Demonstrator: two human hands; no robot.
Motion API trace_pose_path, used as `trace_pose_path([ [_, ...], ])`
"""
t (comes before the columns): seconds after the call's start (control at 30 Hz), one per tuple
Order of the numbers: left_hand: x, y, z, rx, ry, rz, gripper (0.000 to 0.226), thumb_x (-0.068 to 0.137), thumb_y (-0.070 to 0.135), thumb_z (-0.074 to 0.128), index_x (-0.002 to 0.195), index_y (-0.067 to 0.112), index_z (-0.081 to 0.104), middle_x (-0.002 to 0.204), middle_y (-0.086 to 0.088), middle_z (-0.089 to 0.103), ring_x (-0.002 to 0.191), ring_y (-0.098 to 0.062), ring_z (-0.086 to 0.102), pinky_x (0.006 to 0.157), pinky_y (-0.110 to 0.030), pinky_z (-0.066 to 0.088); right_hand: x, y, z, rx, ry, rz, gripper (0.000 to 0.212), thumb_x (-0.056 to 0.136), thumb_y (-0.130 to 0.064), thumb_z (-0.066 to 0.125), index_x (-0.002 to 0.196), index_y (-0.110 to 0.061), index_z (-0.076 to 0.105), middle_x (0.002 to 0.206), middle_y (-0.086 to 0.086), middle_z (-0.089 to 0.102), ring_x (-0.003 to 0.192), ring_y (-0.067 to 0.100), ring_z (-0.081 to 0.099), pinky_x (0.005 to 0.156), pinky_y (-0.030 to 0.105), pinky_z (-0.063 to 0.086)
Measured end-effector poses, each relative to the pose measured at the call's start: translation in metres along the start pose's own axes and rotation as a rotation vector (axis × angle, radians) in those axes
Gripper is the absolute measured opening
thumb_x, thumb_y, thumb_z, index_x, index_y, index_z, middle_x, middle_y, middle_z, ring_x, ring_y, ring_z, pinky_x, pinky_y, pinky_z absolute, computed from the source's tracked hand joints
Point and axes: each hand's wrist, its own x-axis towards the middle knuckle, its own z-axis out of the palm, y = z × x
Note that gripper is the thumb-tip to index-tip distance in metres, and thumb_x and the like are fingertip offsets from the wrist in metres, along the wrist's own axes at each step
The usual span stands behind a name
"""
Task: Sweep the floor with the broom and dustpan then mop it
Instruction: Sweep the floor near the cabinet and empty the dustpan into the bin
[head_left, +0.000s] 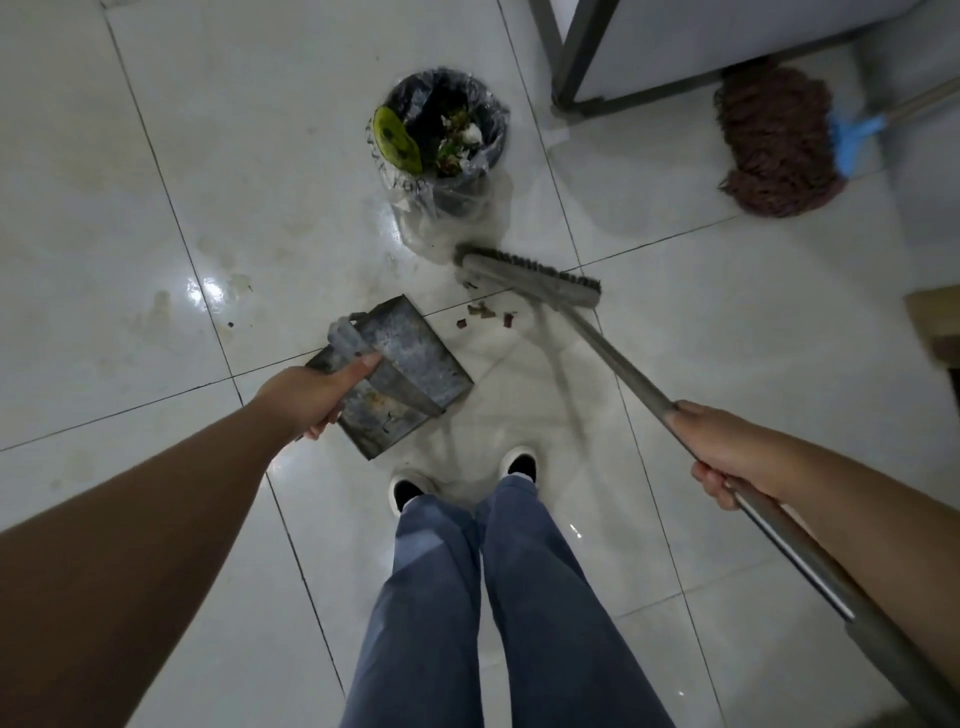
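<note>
My left hand (317, 395) grips the handle of a worn metal dustpan (410, 364), held low over the white tiles ahead of my feet. My right hand (727, 457) grips the long grey handle of the broom (530, 278). The broom's head rests on the floor just beyond a few small scraps of debris (485, 314). The scraps lie between the broom head and the dustpan. A mop (774, 140) with a brown string head and blue collar lies on the floor at the upper right.
A small bin (447, 135) lined with a clear bag and holding rubbish stands just beyond the broom. A grey metal frame (566, 67) of furniture stands at the top right. A brown box edge (935, 322) shows at the right. Wet smears mark the tiles (156, 208).
</note>
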Motion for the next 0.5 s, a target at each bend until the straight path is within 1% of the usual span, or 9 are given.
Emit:
trace_pose_path([
  [0.13, 0.002, 0.000, -0.001, 0.030, 0.027, -0.004, 0.075, 0.071, 0.079, 0.041, 0.044, 0.009, 0.047, 0.028, 0.002, 0.047, 0.050, -0.020, 0.054, 0.052, -0.026, 0.035, -0.003, -0.012, -0.013, 0.343, -0.001, 0.071, 0.032, 0.100, -0.037, 0.032, 0.074, -0.018, 0.033, 0.033, 0.001, 0.030, 0.019, 0.007, 0.025, 0.029, 0.007, 0.027],
  [0.2, 0.006, -0.002, -0.001, 0.004, 0.059, 0.003, 0.073, 0.072, 0.077, 0.044, 0.046, 0.009, 0.050, 0.033, 0.001, 0.052, 0.049, -0.018, 0.054, 0.052, -0.026, 0.034, 0.008, -0.029, -0.014, 0.474, -0.036, 0.112, 0.036, 0.101, -0.035, 0.031, 0.069, -0.016, 0.030, 0.027, -0.001, 0.027, 0.016, 0.007, 0.024, 0.028, 0.004, 0.026],
  [0.27, 0.010, -0.002, -0.002, -0.082, 0.083, 0.014, 0.068, 0.072, 0.073, 0.050, 0.053, 0.008, 0.055, 0.046, -0.002, 0.057, 0.050, -0.016, 0.054, 0.052, -0.025, 0.036, 0.019, -0.047, -0.010, 0.537, -0.120, 0.137, 0.041, 0.101, -0.029, 0.029, 0.063, -0.013, 0.033, 0.024, -0.002, 0.028, 0.015, 0.007, 0.028, 0.025, 0.005, 0.024],
  [0.3, 0.013, -0.001, -0.003, -0.153, 0.096, 0.018, 0.063, 0.073, 0.070, 0.054, 0.057, 0.009, 0.057, 0.053, -0.003, 0.059, 0.051, -0.015, 0.054, 0.051, -0.023, 0.037, 0.025, -0.052, -0.005, 0.551, -0.191, 0.143, 0.046, 0.099, -0.023, 0.031, 0.055, -0.010, 0.038, 0.024, -0.002, 0.030, 0.016, 0.006, 0.031, 0.023, 0.008, 0.026],
  [0.33, 0.016, 0.000, -0.004, -0.224, 0.106, 0.016, 0.057, 0.074, 0.065, 0.057, 0.062, 0.009, 0.058, 0.058, -0.003, 0.060, 0.052, -0.013, 0.054, 0.050, -0.019, 0.037, 0.029, -0.054, 0.002, 0.541, -0.255, 0.153, 0.049, 0.094, -0.016, 0.038, 0.046, -0.008, 0.042, 0.024, -0.003, 0.033, 0.017, 0.005, 0.035, 0.023, 0.010, 0.030],
  [0.37, 0.018, 0.003, -0.005, -0.277, 0.106, 0.013, 0.052, 0.076, 0.061, 0.060, 0.066, 0.009, 0.059, 0.063, -0.002, 0.060, 0.053, -0.010, 0.054, 0.050, -0.017, 0.036, 0.032, -0.054, 0.011, 0.492, -0.283, 0.162, 0.049, 0.090, -0.010, 0.042, 0.041, -0.006, 0.043, 0.025, -0.002, 0.034, 0.018, 0.005, 0.036, 0.024, 0.011, 0.032],
  [0.4, 0.019, 0.004, -0.006, -0.313, 0.093, 0.015, 0.049, 0.078, 0.057, 0.061, 0.070, 0.009, 0.060, 0.066, -0.002, 0.060, 0.055, -0.009, 0.053, 0.049, -0.015, 0.036, 0.035, -0.053, 0.021, 0.422, -0.274, 0.178, 0.044, 0.090, -0.011, 0.042, 0.046, -0.007, 0.044, 0.027, -0.001, 0.035, 0.018, 0.007, 0.035, 0.024, 0.011, 0.031],
  [0.43, 0.021, 0.005, -0.005, -0.347, 0.072, 0.024, 0.045, 0.079, 0.054, 0.062, 0.074, 0.009, 0.061, 0.068, -0.002, 0.060, 0.055, -0.008, 0.053, 0.047, -0.014, 0.038, 0.036, -0.052, 0.031, 0.346, -0.245, 0.197, 0.038, 0.093, -0.015, 0.038, 0.056, -0.009, 0.043, 0.029, -0.001, 0.034, 0.019, 0.008, 0.033, 0.026, 0.011, 0.031],
  [0.5, 0.023, 0.004, -0.002, -0.421, 0.053, 0.039, 0.040, 0.080, 0.047, 0.064, 0.076, 0.007, 0.063, 0.067, -0.003, 0.060, 0.049, -0.006, 0.056, 0.040, -0.009, 0.041, 0.033, -0.045, 0.052, 0.228, -0.208, 0.231, 0.034, 0.095, -0.022, 0.032, 0.064, -0.011, 0.039, 0.032, 0.000, 0.034, 0.021, 0.009, 0.031, 0.029, 0.013, 0.031],
])
